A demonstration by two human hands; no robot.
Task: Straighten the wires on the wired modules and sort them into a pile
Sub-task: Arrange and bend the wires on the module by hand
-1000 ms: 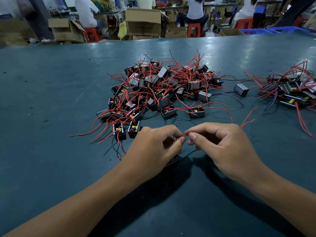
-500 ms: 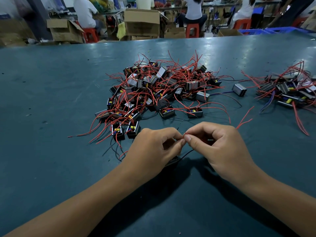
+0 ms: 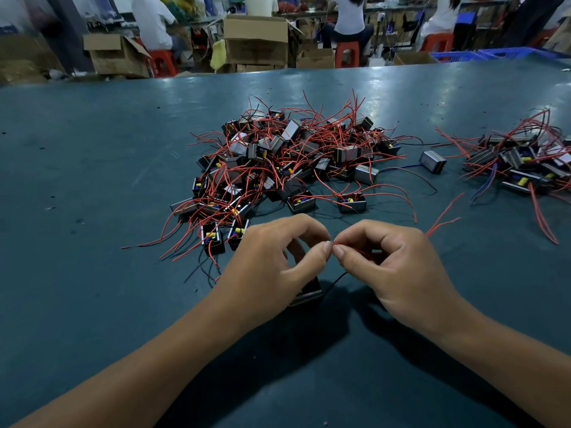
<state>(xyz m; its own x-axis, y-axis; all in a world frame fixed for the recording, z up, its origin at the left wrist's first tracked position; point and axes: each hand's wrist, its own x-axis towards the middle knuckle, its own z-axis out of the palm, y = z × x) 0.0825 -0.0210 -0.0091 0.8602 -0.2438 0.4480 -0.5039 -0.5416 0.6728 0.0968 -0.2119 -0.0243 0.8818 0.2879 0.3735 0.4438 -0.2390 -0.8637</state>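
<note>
Left hand, right hand pinching one red wire

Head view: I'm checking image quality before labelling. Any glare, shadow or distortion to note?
Head view: overhead glare streaks the far table; dark shadows pool under both forearms and hide most of the module beneath the left hand; wide-angle lens bows the table edge; background workers are soft.

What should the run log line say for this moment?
left hand: pinches red wire | right hand: pinches same wire | module: under left hand
</note>
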